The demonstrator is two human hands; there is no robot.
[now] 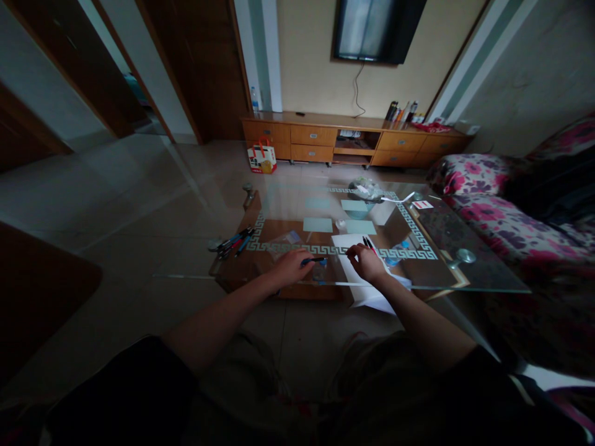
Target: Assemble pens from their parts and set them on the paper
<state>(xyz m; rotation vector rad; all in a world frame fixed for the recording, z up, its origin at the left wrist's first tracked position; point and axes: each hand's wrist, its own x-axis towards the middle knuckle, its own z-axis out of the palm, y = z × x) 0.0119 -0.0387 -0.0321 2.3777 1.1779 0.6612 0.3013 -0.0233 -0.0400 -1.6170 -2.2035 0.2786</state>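
left hand [290, 266] curled shut around a blue pen [312, 261], lying level just above the near edge of the glass table [465, 279], tip end pointing toward 3 o'clock. likely light, stiff and smooth plastic, a bit slippery; best gripped round the middle of the barrel, pinched rather than squeezed. right hand [367, 262] at 3 o'clock from the pen, just apart from it, fingers bent inward in a pinch; too dim and small to tell whether anything sits between the fingertips. resting over a white sheet of paper [357, 248], thin and floppy, overhanging the near table edge. two more pens [369, 243] on the sheet at 12 o'clock from the right hand. a bunch of pens [235, 241] at 10 o'clock from the left hand, near the table's left end. pale green cards [317, 224] and a bowl [359, 210] farther off toward 12 o'clock.
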